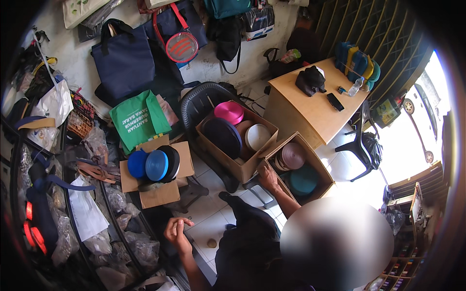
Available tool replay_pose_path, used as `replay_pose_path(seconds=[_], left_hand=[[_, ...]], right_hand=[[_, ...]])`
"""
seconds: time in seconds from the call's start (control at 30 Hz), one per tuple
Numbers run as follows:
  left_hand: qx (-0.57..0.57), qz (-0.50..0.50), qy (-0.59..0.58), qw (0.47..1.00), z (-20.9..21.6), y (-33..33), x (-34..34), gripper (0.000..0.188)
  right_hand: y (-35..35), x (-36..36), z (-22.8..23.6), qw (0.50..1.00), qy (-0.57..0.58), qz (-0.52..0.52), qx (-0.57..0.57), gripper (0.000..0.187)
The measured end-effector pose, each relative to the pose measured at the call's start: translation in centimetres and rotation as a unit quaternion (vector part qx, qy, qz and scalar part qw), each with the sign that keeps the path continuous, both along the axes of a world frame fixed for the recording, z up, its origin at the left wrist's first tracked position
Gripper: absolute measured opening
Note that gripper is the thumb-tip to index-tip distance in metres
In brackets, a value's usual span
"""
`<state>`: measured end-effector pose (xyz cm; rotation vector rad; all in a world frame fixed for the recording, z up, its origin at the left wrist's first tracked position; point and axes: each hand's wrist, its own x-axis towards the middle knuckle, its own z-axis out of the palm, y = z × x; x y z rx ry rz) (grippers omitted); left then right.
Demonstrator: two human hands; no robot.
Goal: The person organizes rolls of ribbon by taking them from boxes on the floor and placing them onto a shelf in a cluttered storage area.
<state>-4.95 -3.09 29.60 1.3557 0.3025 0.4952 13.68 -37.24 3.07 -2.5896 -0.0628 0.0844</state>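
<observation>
My right hand (pixel 268 177) grips the near left edge of a cardboard box (pixel 318 198), its fingers bent over the side. Inside that box are a mauve roll of webbing (pixel 291 155) and a teal roll (pixel 304 180). My left hand (pixel 178 234) is raised over the floor, empty, with its fingers loosely bent and apart. Another cardboard box (pixel 245 172) rests on a black chair (pixel 194 104) and holds a pink roll (pixel 229 112), a dark navy roll (pixel 222 137) and a cream roll (pixel 257 137).
At left, an opened carton (pixel 160 198) carries blue rolls (pixel 156 165) and black ones. Beyond it lies a green bag (pixel 138 121). A rack (pixel 97 203) holds plastic-wrapped goods. A wooden desk (pixel 296 92) and a dark plastic chair (pixel 359 148) stand at right. A blurred patch hides the lower right.
</observation>
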Motion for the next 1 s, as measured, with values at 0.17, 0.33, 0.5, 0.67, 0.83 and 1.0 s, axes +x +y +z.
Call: replay_pose_path(seconds=[0.17,0.33,0.5,0.67,0.83,1.0], left_hand=[[-0.009,-0.016,0.003,1.0,-0.5,-0.6,-0.9,0.012],[0.003,-0.012,0.025,1.0,-0.9,-0.1,-0.5,0.012],[-0.018,-0.047,0.095,0.994,-2.9,-0.8,2.5,0.013],[0.008,-0.217,0.188,0.958,-8.2,-1.0,6.9,0.016],[0.037,-0.259,0.226,0.938,-11.6,-1.2,10.3,0.018],[0.081,-0.208,0.257,0.94,-11.6,-0.5,13.9,0.015]], right_hand=[[-1.3,-1.8,-2.8,0.995,-0.028,0.08,-0.057,0.064],[3.3,2.4,-0.1,0.999,-0.018,0.039,-0.002,0.074],[8.1,12.0,3.9,0.999,-0.047,-0.012,0.007,0.092],[11.2,22.2,3.8,0.998,-0.004,-0.054,0.02,0.092],[10.2,29.8,-0.1,0.994,0.088,-0.042,0.043,0.064],[12.8,33.0,-0.7,0.98,0.187,0.041,0.047,0.068]])
